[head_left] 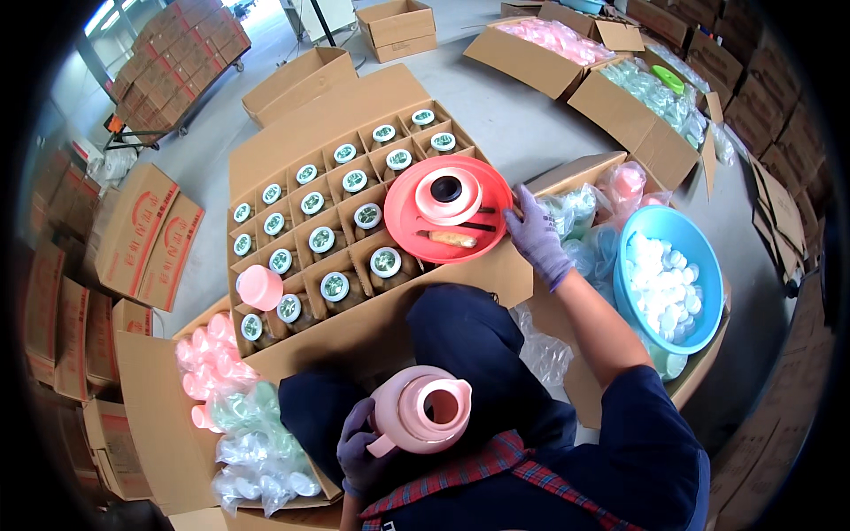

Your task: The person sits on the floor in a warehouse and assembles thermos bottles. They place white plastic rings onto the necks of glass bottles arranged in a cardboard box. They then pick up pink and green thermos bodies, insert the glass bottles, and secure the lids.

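Observation:
In my lap is a pink vacuum jug (409,409) with a spout and a side handle, tilted so that its open mouth shows. My left hand (356,450), in a purple glove, is closed around its handle side. My right hand (542,237), gloved alike, is at the right rim of a red basin (409,241), thumb over the edge and fingers along the outside. Inside the basin lie a pink round part (431,205) with a black centre, a tool with a pale handle (452,238) and dark strips. The basin rests on a divided carton (372,301).
Round green-patterned tops (355,180) fill the carton's cells; a pink cup (260,288) stands on its left. A blue basin (630,296) of white caps (677,301) is at right. Bagged pink and clear cups (212,354) sit lower left. Open cartons (531,62) stand behind.

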`<action>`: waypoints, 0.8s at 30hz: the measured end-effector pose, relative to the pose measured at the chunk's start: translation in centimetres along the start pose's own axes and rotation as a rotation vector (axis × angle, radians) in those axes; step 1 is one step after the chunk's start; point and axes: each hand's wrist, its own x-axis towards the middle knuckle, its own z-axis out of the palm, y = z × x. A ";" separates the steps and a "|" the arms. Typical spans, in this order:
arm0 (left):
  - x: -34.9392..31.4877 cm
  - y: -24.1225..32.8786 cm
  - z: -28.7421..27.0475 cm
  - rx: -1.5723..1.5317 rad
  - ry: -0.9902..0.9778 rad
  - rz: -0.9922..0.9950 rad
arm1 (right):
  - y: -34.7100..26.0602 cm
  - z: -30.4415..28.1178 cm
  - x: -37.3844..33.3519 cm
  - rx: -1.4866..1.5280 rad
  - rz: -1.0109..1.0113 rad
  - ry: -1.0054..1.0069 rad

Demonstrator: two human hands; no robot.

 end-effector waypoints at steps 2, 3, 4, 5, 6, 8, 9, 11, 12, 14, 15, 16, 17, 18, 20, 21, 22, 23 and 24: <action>-0.6 -0.9 0.2 -0.035 0.021 -0.027 | -1.7 -0.9 0.9 -0.379 -0.269 0.067; -0.6 -1.2 0.4 -0.056 0.026 -0.027 | -1.8 -0.5 1.7 -0.447 -0.326 -0.110; -0.4 -1.5 0.3 -0.072 0.021 -0.027 | -1.7 -0.2 2.5 -0.510 -0.370 -0.285; -0.2 -1.5 0.1 -0.082 0.013 -0.031 | -2.3 0.5 3.0 -0.563 -0.411 -0.465; 0.0 -1.0 0.0 -0.062 0.006 -0.035 | -3.3 1.7 3.3 -0.725 -0.327 -0.659; 0.6 -0.2 -0.1 -0.027 -0.014 -0.021 | -3.7 3.1 3.9 -0.786 -0.370 -0.712; 0.8 -0.1 -0.1 -0.010 -0.025 -0.015 | -3.7 3.8 4.0 -0.816 -0.392 -0.739; 0.7 -0.4 0.0 -0.041 -0.032 -0.028 | -3.7 4.5 4.3 -0.870 -0.453 -0.790; 0.6 -0.5 0.1 -0.057 -0.036 -0.034 | -3.6 4.8 4.3 -0.893 -0.484 -0.808; 0.5 -0.6 -0.2 -0.062 -0.040 -0.019 | -4.5 5.2 5.0 -0.896 -0.556 -0.806; 0.4 -0.5 -0.3 -0.063 -0.043 -0.010 | -4.8 5.4 5.1 -0.903 -0.561 -0.812; 0.4 -0.6 -0.3 -0.066 -0.041 -0.012 | -4.9 5.5 5.1 -0.914 -0.561 -0.820; 0.4 -0.6 -0.3 -0.068 -0.039 -0.012 | -5.0 5.6 5.1 -0.924 -0.560 -0.827; 0.3 -0.5 -0.3 -0.070 -0.037 -0.012 | -5.0 5.7 4.9 -0.934 -0.542 -0.828; 0.5 -0.3 -0.4 -0.047 -0.034 0.001 | -5.0 6.0 4.5 -0.955 -0.509 -0.820; 0.5 -0.1 -0.5 -0.036 -0.033 0.007 | -4.5 6.1 4.6 -0.940 -0.471 -0.785; 0.4 -0.1 -0.4 -0.040 -0.041 0.019 | -3.7 5.8 4.9 -0.930 -0.430 -0.750; 0.5 -0.1 -0.4 -0.039 -0.054 0.032 | -3.2 5.1 5.2 -0.914 -0.387 -0.712; 0.6 -0.1 -0.4 -0.040 -0.068 0.046 | -2.8 4.3 5.8 -0.928 -0.351 -0.704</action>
